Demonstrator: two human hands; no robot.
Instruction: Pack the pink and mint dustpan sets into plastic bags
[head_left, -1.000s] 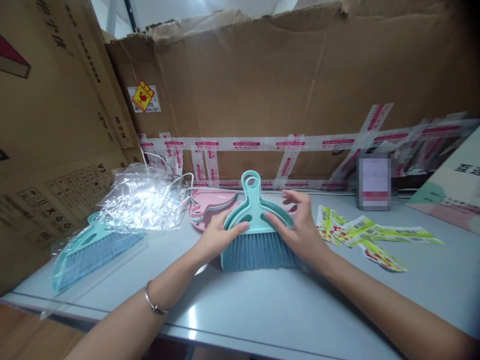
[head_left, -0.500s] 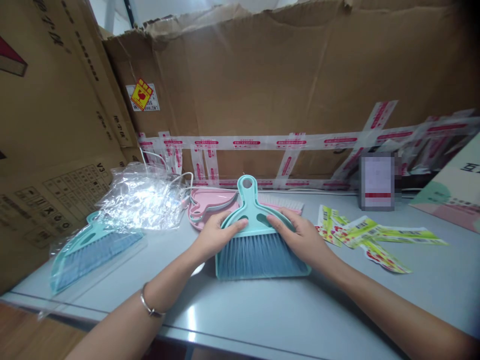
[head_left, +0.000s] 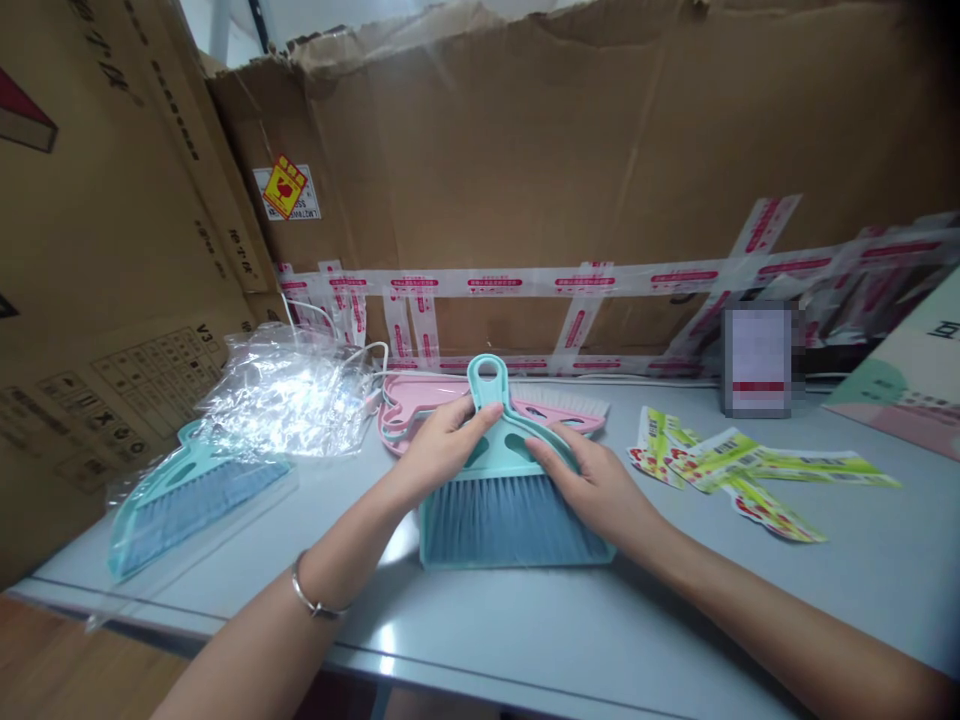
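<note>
A teal hand brush [head_left: 517, 520] with blue-grey bristles lies nested in a teal dustpan [head_left: 517, 563], its ring-ended handle pointing away from me. My left hand [head_left: 442, 445] grips the set on its left side, thumb across the base of the handle. On the right side my right hand [head_left: 596, 475] clasps the same set, thumb on top near an oval hole; the fingers beneath are hidden. Behind them lie a pink dustpan [head_left: 420, 390] and a pink brush [head_left: 562, 408] with pale bristles, partly covered by the teal set.
At left another teal brush and dustpan set [head_left: 195, 500] sits in clear plastic, beside crumpled plastic bags [head_left: 292, 390]. Several green-yellow cardboard labels [head_left: 720, 460] lie at right, near a blurred-out upright device [head_left: 757, 360]. Large cardboard boxes [head_left: 487, 150] wall the back and left.
My left hand has slid up toward the handle. The teal set has shifted slightly left and nearer to me, and its handle leans a little left.
</note>
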